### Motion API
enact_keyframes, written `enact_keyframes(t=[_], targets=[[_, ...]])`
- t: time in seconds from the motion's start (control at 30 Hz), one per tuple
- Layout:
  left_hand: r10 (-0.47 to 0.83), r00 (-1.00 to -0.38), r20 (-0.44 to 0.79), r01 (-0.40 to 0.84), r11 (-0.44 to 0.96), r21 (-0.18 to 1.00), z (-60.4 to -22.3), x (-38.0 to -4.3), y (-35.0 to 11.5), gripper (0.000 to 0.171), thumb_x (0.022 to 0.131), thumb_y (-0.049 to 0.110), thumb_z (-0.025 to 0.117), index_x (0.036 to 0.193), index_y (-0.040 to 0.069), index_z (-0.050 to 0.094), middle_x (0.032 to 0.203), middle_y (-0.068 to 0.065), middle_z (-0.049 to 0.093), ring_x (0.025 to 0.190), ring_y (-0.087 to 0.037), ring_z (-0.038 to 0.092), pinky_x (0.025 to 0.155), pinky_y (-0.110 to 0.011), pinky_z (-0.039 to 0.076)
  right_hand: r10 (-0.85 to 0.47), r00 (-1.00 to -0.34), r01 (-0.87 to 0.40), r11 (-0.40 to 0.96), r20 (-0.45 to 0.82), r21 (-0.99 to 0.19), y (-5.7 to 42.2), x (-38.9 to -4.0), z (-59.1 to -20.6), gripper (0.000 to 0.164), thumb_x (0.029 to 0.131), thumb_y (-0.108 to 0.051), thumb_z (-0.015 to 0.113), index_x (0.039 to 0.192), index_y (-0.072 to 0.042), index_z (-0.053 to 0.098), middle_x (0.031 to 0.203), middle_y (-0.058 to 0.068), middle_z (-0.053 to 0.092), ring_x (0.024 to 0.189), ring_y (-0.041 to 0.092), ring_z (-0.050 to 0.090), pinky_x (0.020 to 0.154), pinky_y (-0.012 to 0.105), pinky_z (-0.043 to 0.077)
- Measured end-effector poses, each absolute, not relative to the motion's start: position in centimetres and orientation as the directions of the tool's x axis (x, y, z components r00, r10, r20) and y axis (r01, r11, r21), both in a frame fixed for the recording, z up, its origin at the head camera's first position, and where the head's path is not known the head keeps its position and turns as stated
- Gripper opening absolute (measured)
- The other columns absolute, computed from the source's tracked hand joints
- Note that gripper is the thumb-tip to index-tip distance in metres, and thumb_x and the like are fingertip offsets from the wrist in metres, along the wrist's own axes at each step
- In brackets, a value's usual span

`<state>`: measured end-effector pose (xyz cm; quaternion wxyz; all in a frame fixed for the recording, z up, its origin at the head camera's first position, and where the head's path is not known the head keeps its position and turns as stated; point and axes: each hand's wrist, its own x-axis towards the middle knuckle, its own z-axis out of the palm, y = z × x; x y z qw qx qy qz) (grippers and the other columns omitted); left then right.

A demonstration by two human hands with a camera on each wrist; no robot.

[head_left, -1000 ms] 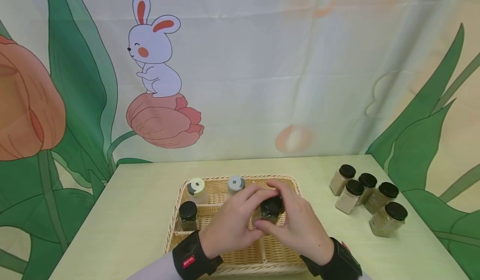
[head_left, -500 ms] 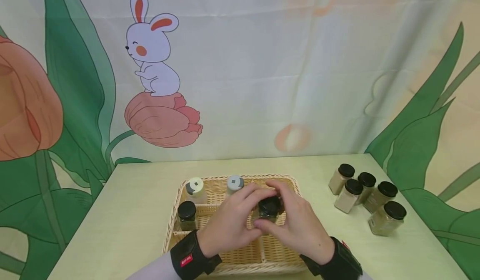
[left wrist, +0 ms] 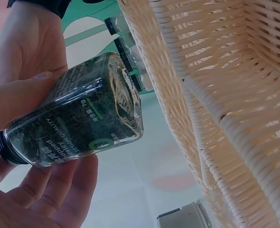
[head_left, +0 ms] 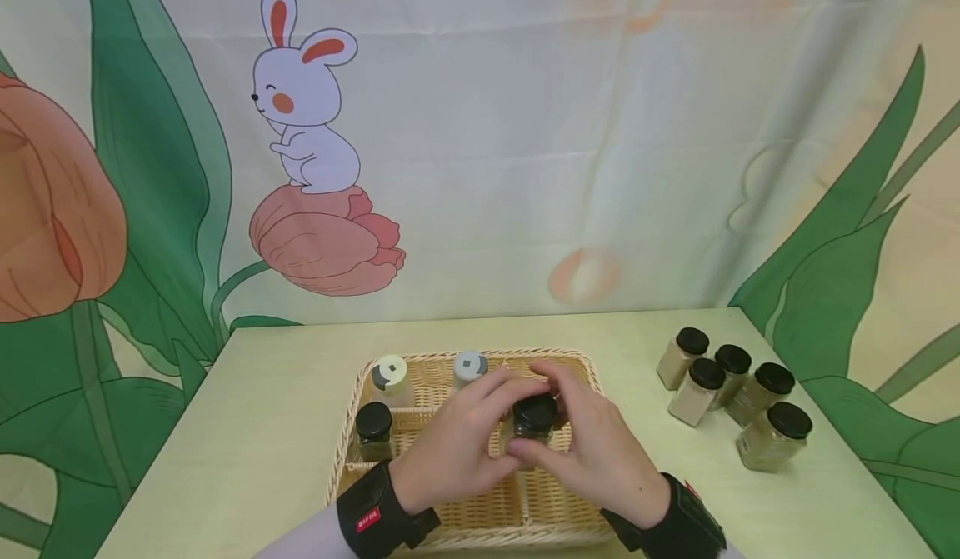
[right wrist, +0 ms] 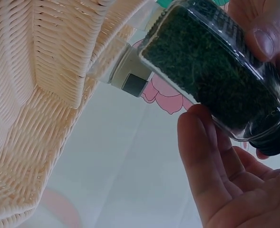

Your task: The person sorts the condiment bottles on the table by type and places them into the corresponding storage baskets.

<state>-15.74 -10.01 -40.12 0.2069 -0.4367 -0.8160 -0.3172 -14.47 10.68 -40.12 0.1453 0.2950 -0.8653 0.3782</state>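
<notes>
Both hands hold a glass spice jar (head_left: 535, 416) with a black lid above the right part of a wicker basket (head_left: 540, 534). In the left wrist view the jar (left wrist: 78, 109) shows dark green chopped herbs, white print and a clear base tilted toward the basket. My left hand (head_left: 461, 442) has its thumb and fingers around one side. From the other side my right hand (head_left: 600, 438) curls around it, thumb at the near face. The right wrist view shows the herbs (right wrist: 201, 61) packed behind the glass, with fingers (right wrist: 197, 142) below.
The basket has several compartments. A cream-capped jar (head_left: 392, 378), a grey-capped jar (head_left: 471, 367) and a black-lidded jar (head_left: 374, 430) stand in it. Several black-lidded jars, one of them (head_left: 774, 438) nearest the front, stand on the table (head_left: 247, 442) at right. A printed curtain (head_left: 480, 167) hangs behind.
The held jar has shifted slightly left between the hands. Both hands keep their grip, and the other jars and the basket stay in place.
</notes>
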Motion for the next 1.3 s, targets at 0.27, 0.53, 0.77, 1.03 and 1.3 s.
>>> enact_keyframes(t=[0.27, 0.53, 0.77, 1.03, 1.3], targets=[[0.588, -0.545, 0.598, 0.837, 0.427, 0.342, -39.9, -15.9, -10.3, 0.068, 0.082, 0.019, 0.088, 0.142, 0.018, 0.055, 0.121, 0.003, 0.062, 0.104, -0.009, 0.065, 0.09, -0.022, 0.057, -0.424, -0.773, -0.635, 0.527, 0.473, -0.565, 10.8, -14.5, -40.1, 0.08, 0.085, -0.035, 0.087, 0.15, -0.017, 0.043, 0.124, -0.008, 0.064, 0.083, -0.002, 0.061, 0.073, 0.023, 0.056], [0.585, -0.523, 0.62, 0.848, 0.424, 0.316, -39.8, -16.0, -10.5, 0.065, 0.082, 0.019, 0.087, 0.139, 0.019, 0.056, 0.115, 0.005, 0.059, 0.097, -0.007, 0.063, 0.086, -0.018, 0.056, -0.449, -0.743, -0.669, 0.525, 0.496, -0.526, 10.9, -14.5, -40.3, 0.077, 0.086, -0.031, 0.087, 0.149, -0.016, 0.045, 0.135, -0.007, 0.06, 0.09, 0.002, 0.06, 0.076, 0.023, 0.056], [0.587, -0.529, 0.613, 0.847, 0.413, 0.335, -39.6, -16.2, -10.8, 0.066, 0.083, 0.021, 0.088, 0.14, 0.018, 0.056, 0.119, 0.003, 0.061, 0.1, -0.008, 0.063, 0.086, -0.021, 0.057, -0.463, -0.739, -0.674, 0.521, 0.49, -0.524, 11.2, -14.6, -40.4, 0.078, 0.088, -0.027, 0.085, 0.152, -0.018, 0.042, 0.133, -0.004, 0.061, 0.087, 0.007, 0.065, 0.076, 0.026, 0.058], [0.585, -0.557, 0.589, 0.83, 0.412, 0.376, -39.4, -16.6, -11.5, 0.074, 0.078, 0.02, 0.092, 0.142, 0.013, 0.054, 0.121, 0.001, 0.061, 0.102, -0.011, 0.065, 0.085, -0.024, 0.06, -0.446, -0.752, -0.658, 0.564, 0.486, -0.5, 12.4, -14.5, -40.4, 0.078, 0.087, -0.023, 0.085, 0.152, -0.017, 0.043, 0.113, -0.003, 0.064, 0.087, 0.003, 0.065, 0.077, 0.026, 0.059], [0.562, -0.631, 0.534, 0.775, 0.461, 0.431, -39.5, -16.8, -12.3, 0.078, 0.077, 0.017, 0.093, 0.144, 0.019, 0.053, 0.124, 0.003, 0.06, 0.108, -0.009, 0.064, 0.088, -0.028, 0.061, -0.401, -0.795, -0.597, 0.653, 0.455, -0.466, 14.4, -14.6, -40.3, 0.074, 0.089, -0.024, 0.084, 0.151, -0.016, 0.045, 0.109, -0.006, 0.063, 0.088, 0.002, 0.065, 0.077, 0.026, 0.059]])
